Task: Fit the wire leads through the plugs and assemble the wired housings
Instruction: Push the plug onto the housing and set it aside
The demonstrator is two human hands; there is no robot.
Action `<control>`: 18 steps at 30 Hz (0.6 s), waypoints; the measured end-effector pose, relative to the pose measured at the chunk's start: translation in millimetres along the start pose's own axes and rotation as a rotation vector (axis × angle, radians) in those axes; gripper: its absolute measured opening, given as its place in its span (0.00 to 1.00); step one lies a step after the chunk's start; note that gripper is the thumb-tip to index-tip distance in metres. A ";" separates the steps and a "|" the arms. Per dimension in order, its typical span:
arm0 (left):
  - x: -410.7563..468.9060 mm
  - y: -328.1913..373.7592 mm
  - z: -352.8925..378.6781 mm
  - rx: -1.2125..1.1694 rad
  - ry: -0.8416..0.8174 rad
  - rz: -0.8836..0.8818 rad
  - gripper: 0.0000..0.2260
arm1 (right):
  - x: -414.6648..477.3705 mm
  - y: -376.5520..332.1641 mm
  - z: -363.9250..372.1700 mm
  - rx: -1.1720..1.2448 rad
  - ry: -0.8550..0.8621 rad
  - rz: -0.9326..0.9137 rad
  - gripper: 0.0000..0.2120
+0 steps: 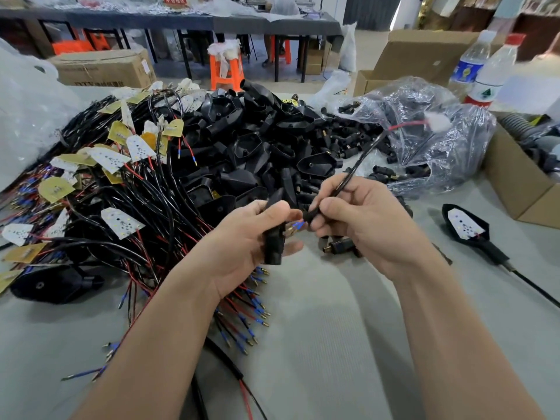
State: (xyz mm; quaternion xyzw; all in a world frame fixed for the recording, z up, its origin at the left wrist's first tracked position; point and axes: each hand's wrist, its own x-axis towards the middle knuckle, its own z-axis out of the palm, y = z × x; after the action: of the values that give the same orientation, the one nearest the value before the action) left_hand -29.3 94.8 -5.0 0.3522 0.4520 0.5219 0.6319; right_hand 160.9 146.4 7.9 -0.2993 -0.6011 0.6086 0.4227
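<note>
My left hand (242, 237) grips a black housing (274, 244) upright at the middle of the table. My right hand (354, 219) pinches a black sleeved wire lead (357, 165) close to its end. The lead's blue and gold tips (295, 227) sit at the housing's upper side, between my two hands. The lead rises up and to the right to a small white LED board (436, 121) on red wire. A loose black plug (338, 246) with a brass tip lies on the table under my right hand.
A heap of black housings (257, 140) fills the middle back, and wired LED boards (115, 165) pile up at left. A clear bag of plugs (424, 140) lies at right by a cardboard box (521, 189). One finished housing (466, 228) rests at right. Two bottles (485, 74) stand behind.
</note>
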 end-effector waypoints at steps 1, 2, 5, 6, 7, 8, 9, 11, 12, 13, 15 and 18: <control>0.7 -1.1 0.8 0.022 0.015 0.011 0.33 | 1.6 1.0 3.6 -0.024 0.055 -0.029 0.10; 1.5 -2.3 1.6 0.031 0.027 0.017 0.33 | 2.9 2.1 7.4 -0.042 0.096 -0.051 0.11; 4.4 -6.4 4.1 0.015 0.035 -0.010 0.23 | 4.3 6.0 16.3 -0.141 0.130 -0.097 0.11; 5.1 -7.8 4.5 0.008 0.032 -0.022 0.19 | 4.5 7.8 18.1 -0.201 0.126 -0.103 0.11; 5.5 -8.7 4.4 0.008 0.028 -0.031 0.18 | 4.9 9.4 19.4 -0.271 0.123 -0.103 0.11; 5.9 -9.7 3.9 0.018 0.022 -0.035 0.18 | 5.4 10.7 20.3 -0.342 0.123 -0.098 0.10; 5.9 -10.3 3.9 0.033 0.013 -0.034 0.18 | 5.4 11.2 20.6 -0.398 0.124 -0.089 0.09; 5.4 -11.5 3.5 0.057 0.001 -0.025 0.17 | 4.3 11.1 20.0 -0.456 0.114 -0.071 0.08; 5.6 -12.0 3.0 0.068 0.001 -0.014 0.17 | 3.4 10.3 19.5 -0.467 0.103 -0.066 0.08; 5.4 -12.0 2.5 0.078 0.003 -0.001 0.17 | 2.7 9.2 19.0 -0.468 0.091 -0.058 0.07; 5.6 -12.1 1.3 0.093 -0.005 0.034 0.17 | 1.6 7.0 19.1 -0.443 0.065 -0.036 0.06; 4.9 -12.2 0.8 0.098 -0.044 0.084 0.17 | -0.2 4.6 21.6 -0.420 0.044 -0.001 0.04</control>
State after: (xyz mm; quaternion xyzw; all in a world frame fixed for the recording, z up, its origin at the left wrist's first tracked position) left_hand -24.1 97.1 -16.8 0.4128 0.4479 0.5175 0.6010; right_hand 141.5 136.2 5.5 -0.3939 -0.7055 0.4629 0.3645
